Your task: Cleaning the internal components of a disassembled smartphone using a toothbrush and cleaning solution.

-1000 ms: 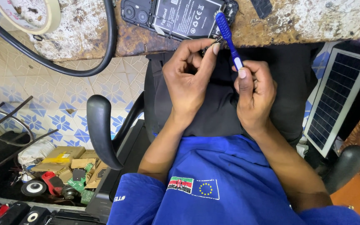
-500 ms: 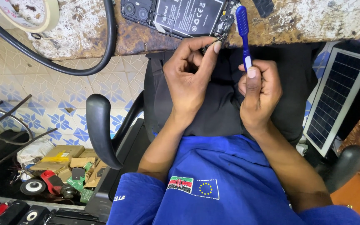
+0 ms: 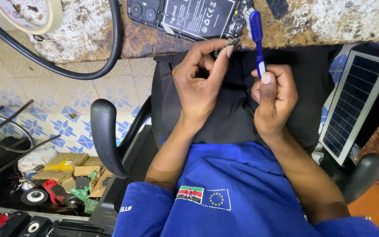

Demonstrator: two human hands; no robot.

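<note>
Swinging upright since before, my right hand (image 3: 273, 98) grips the blue toothbrush (image 3: 256, 37), bristles hidden, head pointing at the opened phone (image 3: 185, 15). My left hand (image 3: 200, 83) pinches a small metal part (image 3: 230, 42) just below that phone.

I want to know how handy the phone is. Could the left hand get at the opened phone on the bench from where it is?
Probably yes. The left hand sits just below the bench edge, the phone lies right above it, and nothing stands between; but its fingertips already pinch a small metal part.

The small metal part (image 3: 227, 44) pinched in your left hand (image 3: 200, 83) is too tiny to identify. Your right hand (image 3: 273, 98) hides the blue brush (image 3: 256, 33) handle's lower end. The top edge crops the opened phone (image 3: 189, 15).
</note>
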